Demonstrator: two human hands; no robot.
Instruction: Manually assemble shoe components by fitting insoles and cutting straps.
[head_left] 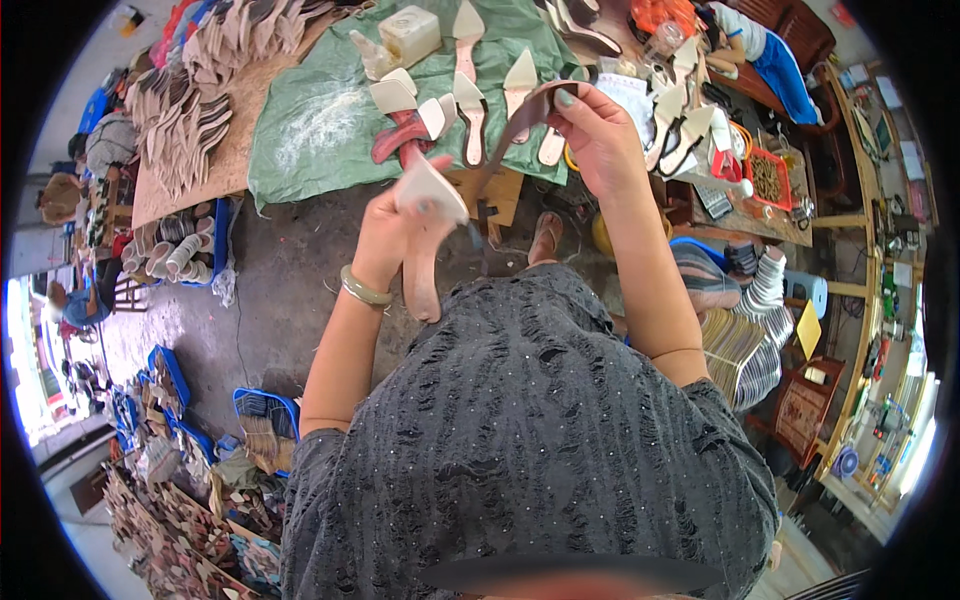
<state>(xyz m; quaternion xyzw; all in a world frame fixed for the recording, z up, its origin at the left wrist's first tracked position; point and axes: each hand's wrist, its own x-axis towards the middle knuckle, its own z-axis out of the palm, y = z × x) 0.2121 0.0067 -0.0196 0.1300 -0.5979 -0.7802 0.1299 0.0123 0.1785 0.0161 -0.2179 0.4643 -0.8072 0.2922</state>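
In my left hand (382,235) is a shoe insole (422,275), with a white forepart and a pinkish-tan heel end pointing down. My fingers close round its middle, in front of my chest. My right hand (603,135), raised over the table edge, pinches the end of a dark brown flexible strip (518,122) between thumb and fingers. The strip hangs down toward the insole, apart from it. Just beyond the hands, several similar insoles (473,112) lie on a green cloth (285,150), beside a red stand-like piece (393,140) with white pads.
A cloudy plastic container (412,33) and a squeeze bottle (372,58) stand on the cloth. Stacked sole pieces (180,125) cover the board at left. More insoles (687,135) and a red basket (768,180) are at right. Striped bundles (740,350) stand near my right elbow. Another person (765,60) is at far right.
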